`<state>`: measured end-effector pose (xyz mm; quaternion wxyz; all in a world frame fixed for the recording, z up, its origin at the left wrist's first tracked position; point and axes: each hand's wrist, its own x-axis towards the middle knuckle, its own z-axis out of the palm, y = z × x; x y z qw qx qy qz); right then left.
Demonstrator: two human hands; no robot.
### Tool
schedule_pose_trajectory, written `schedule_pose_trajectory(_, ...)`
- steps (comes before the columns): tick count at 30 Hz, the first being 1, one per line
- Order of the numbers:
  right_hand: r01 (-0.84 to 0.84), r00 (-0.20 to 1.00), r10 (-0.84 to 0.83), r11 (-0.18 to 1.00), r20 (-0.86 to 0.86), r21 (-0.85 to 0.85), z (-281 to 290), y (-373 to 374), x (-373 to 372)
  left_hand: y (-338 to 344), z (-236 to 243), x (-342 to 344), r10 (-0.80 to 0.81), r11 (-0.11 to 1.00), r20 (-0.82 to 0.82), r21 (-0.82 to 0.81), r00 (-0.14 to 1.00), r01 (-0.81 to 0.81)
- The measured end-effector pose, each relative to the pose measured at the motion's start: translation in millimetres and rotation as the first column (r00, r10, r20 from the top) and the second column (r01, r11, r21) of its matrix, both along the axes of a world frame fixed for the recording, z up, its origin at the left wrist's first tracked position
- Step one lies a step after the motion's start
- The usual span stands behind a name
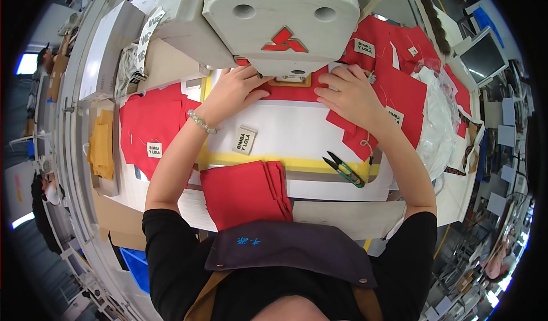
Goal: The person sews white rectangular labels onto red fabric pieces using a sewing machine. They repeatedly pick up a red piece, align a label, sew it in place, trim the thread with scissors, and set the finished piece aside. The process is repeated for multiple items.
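Observation:
A piece of red fabric (278, 94) lies beneath the head of a white sewing machine (279, 18), around a small metal-framed clamp (292, 81). My left hand (235, 91) rests on the fabric left of the clamp, fingers stretched forward and thumb pointing inward; some fingertips are hidden by the machine head. On the other side, my right hand (353, 94) lies on the cloth with its fingers slightly apart. Neither hand is wrapped round anything. Below my left hand, a small stack of cream labels (245, 140) sits on the white work plate (285, 128).
Folded red fabric pieces (242, 192) lie at the front edge. Green-handled thread snips (345, 170) rest at the plate's right corner. Labelled red pieces stand in piles at left (151, 124) and right (402, 90), beside a clear plastic bag (436, 121). A tray holds yellow pieces (101, 144).

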<state>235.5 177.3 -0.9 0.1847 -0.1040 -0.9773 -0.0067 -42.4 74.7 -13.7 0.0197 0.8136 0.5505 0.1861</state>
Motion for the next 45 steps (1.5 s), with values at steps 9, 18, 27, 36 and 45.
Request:
schedule_pose_trajectory(9, 0.061, 0.985, -0.057, 0.998, 0.161, -0.021, 18.6, -8.7, 18.9, -18.4, 10.1, 8.7, 0.014, 1.0, 0.04, 0.019, 0.999, -0.015)
schedule_pose_trajectory(18, 0.08, 0.997, -0.079, 0.994, 0.019, -0.073, 2.1, -9.3, 9.6, -16.4, 3.1, 18.1, -0.089, 0.996, 0.041, 0.02, 0.995, 0.088)
schedule_pose_trajectory(27, 0.22, 0.951, -0.257, 0.953, -0.172, -0.207, -7.9, -14.9, 10.5, -12.5, -16.0, 40.2, -0.072, 0.94, -0.11, 0.325, 0.991, 0.104)
schedule_pose_trajectory(36, 0.011, 0.999, -0.002, 0.97, -0.034, 0.241, -8.6, -48.3, 30.0, -46.8, -5.0, 38.3, -0.226, 0.936, -0.227, 0.218, 0.947, 0.276)
schedule_pose_trajectory(45, 0.131, 0.989, -0.14, 0.979, 0.047, 0.159, -3.7, -87.9, 40.2, -64.6, -4.5, 42.4, -0.246, 0.919, -0.23, 0.253, 0.942, 0.302)
